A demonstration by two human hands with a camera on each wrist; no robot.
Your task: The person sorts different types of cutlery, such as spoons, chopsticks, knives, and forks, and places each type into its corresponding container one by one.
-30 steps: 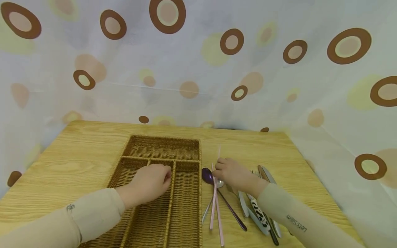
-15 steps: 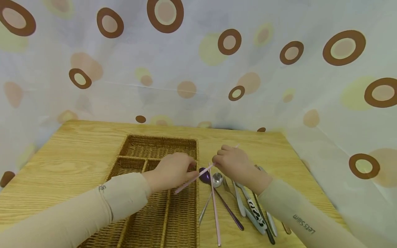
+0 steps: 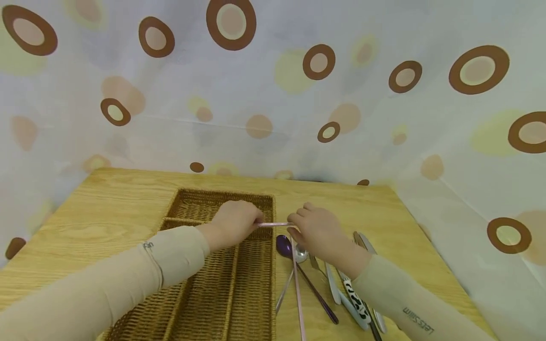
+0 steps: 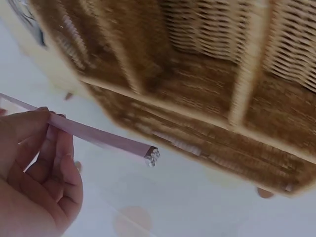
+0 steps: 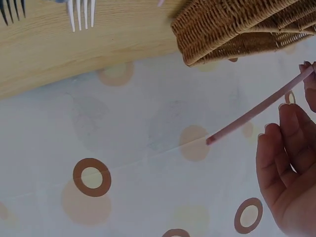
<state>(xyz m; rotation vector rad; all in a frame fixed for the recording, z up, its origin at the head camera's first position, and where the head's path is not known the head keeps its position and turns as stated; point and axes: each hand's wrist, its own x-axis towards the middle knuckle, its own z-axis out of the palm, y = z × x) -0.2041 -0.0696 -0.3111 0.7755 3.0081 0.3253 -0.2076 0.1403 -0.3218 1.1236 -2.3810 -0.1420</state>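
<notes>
A pink chopstick (image 3: 275,224) is pinched in my left hand (image 3: 234,221) above the right side of the wicker tray (image 3: 236,272). In the left wrist view, thumb and fingers hold the chopstick (image 4: 101,136) partway along, its patterned metallic end sticking out. My right hand (image 3: 317,234) is at the other end, over the cutlery. In the right wrist view, its loosely bent fingertips (image 5: 287,116) lie just apart from the chopstick (image 5: 256,109). A second pink chopstick (image 3: 298,293) lies on the table beside the tray.
Right of the tray lie a purple spoon (image 3: 284,246), a silver spoon (image 3: 301,255), a fork (image 3: 314,263), a knife (image 3: 332,288) and a piece with a black-and-white patterned handle (image 3: 356,299). A spotted cloth (image 3: 264,85) hangs behind the wooden table (image 3: 111,203).
One chopstick was lifted off the table by my right hand and tilted leftward. My left hand moved right and took hold of it; my right fingers have let go.
</notes>
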